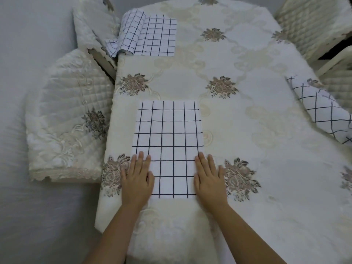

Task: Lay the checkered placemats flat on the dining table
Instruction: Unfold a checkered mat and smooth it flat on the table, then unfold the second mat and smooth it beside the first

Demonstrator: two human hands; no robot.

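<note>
White checkered cloth placemat [167,141] lies flat on the cream floral tabletop [257,121]. My left grip [136,180] and right grip [208,180] press its near side edges, fingers straight.

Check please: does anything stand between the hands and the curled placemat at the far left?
Nothing visible does. Between the left hand, the right hand and the curled placemat lie only the flat placemat and the bare tablecloth.

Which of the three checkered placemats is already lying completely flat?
The near placemat, pressed by the left hand and right hand. The far-left placemat has a side rolled over; the right placemat lies bunched.
</note>
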